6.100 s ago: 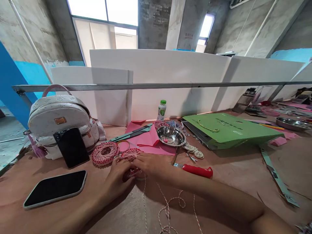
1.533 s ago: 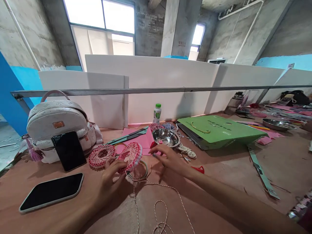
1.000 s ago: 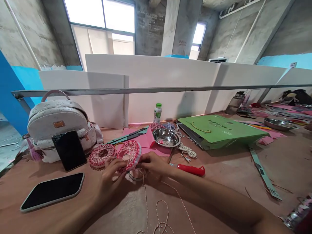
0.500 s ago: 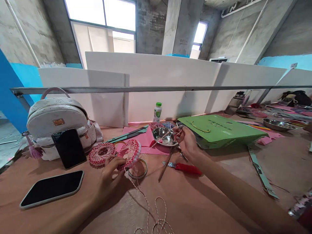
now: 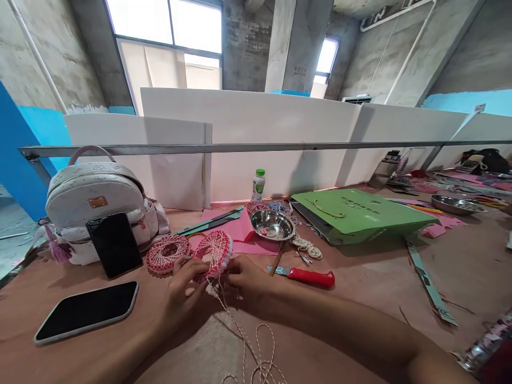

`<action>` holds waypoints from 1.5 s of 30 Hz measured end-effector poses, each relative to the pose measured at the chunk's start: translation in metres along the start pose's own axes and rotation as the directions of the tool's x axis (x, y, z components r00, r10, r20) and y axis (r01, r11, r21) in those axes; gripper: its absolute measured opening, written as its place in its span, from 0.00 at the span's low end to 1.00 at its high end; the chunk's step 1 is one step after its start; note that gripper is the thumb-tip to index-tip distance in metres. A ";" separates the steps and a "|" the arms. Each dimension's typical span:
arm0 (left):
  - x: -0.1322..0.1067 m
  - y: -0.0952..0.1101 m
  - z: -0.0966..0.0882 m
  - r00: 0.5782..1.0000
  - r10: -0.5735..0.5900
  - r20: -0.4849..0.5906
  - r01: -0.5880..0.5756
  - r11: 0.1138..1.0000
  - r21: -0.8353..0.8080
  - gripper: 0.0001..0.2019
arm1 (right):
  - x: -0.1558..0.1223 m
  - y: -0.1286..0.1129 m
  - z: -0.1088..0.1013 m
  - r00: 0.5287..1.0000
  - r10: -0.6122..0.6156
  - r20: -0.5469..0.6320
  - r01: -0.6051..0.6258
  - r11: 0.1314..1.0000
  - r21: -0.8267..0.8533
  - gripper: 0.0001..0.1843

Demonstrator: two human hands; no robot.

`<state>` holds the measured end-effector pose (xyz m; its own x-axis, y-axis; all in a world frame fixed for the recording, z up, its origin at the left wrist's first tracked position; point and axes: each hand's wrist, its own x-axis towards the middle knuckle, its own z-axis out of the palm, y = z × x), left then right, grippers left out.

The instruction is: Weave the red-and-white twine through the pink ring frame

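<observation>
Head view: one round pink-and-white thread-wound ring (image 5: 220, 250) sits centre, pinched by the left hand (image 5: 184, 284), the curled right hand (image 5: 248, 277) alongside, its pinch indiscernible; winding apparently well advanced, pale twisted cord (image 5: 262, 366) trailing loose nearside.

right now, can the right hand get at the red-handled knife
Probably yes: the red-handled knife lies uncovered just beyond the right forearm. The right hand, busy at the pink-and-white threaded ring, would likely need to draw back first.

Backpack (image 5: 100, 184) stands left of the held ring (image 5: 220, 249) — bowl (image 5: 283, 226) right.
</observation>
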<state>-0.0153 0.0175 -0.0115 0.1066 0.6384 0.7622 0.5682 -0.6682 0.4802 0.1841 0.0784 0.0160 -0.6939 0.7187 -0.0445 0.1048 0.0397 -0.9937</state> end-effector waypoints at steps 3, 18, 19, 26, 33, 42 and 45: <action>0.000 0.004 0.000 0.999 -0.041 0.003 0.041 0.999 -0.035 0.07 | 0.004 -0.009 -0.024 0.981 -0.110 -0.158 0.099 0.992 -0.078 0.04; -0.003 -0.001 0.002 0.999 -0.011 0.038 0.012 0.999 -0.032 0.05 | -0.025 -0.020 -0.041 0.995 0.037 -0.094 -0.031 0.998 0.054 0.10; -0.003 -0.001 0.002 0.999 -0.005 0.036 0.006 1.000 -0.027 0.05 | -0.021 -0.018 -0.033 0.999 0.033 -0.037 -0.034 0.999 -0.018 0.11; -0.004 -0.007 0.002 0.999 0.014 0.047 -0.014 1.000 0.000 0.07 | -0.007 -0.024 -0.009 0.997 0.026 0.070 -0.021 0.997 -0.072 0.09; -0.005 -0.006 0.002 0.998 -0.013 0.069 0.014 1.000 -0.015 0.07 | -0.007 -0.033 -0.075 0.931 -0.002 -0.365 0.056 0.989 0.136 0.08; -0.002 -0.001 0.001 0.999 -0.012 0.032 0.013 1.000 -0.013 0.07 | -0.021 -0.029 -0.056 0.957 0.057 -0.284 0.014 0.970 0.244 0.10; -0.002 -0.001 0.000 1.000 -0.006 0.020 0.006 1.000 -0.011 0.06 | -0.020 -0.012 -0.020 0.995 0.095 -0.023 -0.091 0.986 0.136 0.11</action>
<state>-0.0161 0.0173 -0.0136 0.1193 0.6501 0.7504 0.5598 -0.6683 0.4900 0.2112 0.0777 0.0312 -0.6641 0.7350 -0.1367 0.0699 -0.1211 -0.9902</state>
